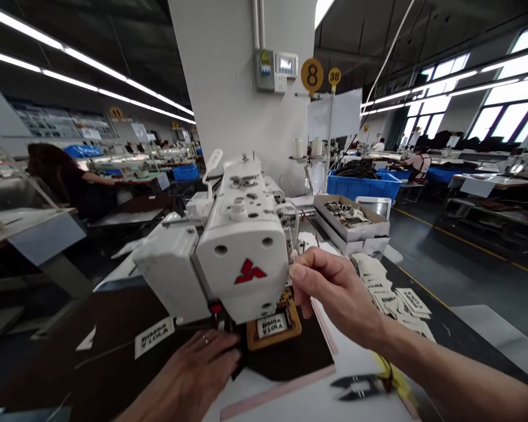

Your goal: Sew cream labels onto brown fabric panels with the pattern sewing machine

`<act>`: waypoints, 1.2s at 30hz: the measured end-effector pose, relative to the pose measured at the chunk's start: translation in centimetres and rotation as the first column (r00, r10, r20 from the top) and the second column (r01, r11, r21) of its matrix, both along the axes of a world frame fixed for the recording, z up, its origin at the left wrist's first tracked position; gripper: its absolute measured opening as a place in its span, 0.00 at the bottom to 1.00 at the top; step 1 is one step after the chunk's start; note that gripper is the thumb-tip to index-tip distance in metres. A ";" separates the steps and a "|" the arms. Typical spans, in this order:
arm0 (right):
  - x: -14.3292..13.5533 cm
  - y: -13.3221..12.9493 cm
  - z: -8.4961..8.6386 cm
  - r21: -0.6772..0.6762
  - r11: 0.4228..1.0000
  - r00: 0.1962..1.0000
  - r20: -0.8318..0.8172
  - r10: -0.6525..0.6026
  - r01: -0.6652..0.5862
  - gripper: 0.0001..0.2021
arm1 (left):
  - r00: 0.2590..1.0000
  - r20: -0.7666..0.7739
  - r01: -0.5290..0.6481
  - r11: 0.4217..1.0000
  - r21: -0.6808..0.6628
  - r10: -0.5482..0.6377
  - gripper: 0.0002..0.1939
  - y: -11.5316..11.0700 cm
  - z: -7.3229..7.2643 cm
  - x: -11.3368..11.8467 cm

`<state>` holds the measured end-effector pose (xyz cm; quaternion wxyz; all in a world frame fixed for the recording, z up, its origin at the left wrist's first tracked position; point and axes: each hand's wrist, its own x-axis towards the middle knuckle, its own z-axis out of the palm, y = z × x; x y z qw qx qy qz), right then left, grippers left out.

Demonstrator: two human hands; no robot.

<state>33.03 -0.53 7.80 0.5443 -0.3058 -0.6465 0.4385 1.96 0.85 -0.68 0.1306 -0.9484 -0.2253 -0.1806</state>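
Note:
A white sewing machine with a red emblem stands in the middle. Under its head a brass-coloured frame surrounds a white label reading BIMBA Y LOLA, over dark brown fabric. My left hand, with a ring on one finger, lies spread on the dark material left of the frame. Beside the machine head's right side, my right hand is closed in a pinch of thumb and forefinger; whatever is between the fingertips is too small to make out. Another label lies left of my left hand.
Black thread snips lie near the front right. Loose labels are piled at the right, before a cardboard box. Behind are a blue crate and thread cones. A person sits at the left.

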 end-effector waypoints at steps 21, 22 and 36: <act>3.8 -3.7 -9.2 0.237 0.965 0.352 0.917 -0.186 -0.109 0.06 | 0.962 0.274 0.034 0.983 -0.179 0.017 0.15 -1.0 -1.9 1.2; 3.9 -3.5 -9.3 0.245 0.962 0.345 0.919 -0.192 -0.117 0.08 | 0.964 0.266 0.033 0.984 -0.175 0.015 0.15 -1.0 -1.9 1.2; 3.5 -5.4 -7.8 0.399 0.817 0.428 0.879 -0.210 -0.416 0.09 | 0.986 0.159 0.071 0.980 -0.184 -0.042 0.13 -3.1 -1.1 0.3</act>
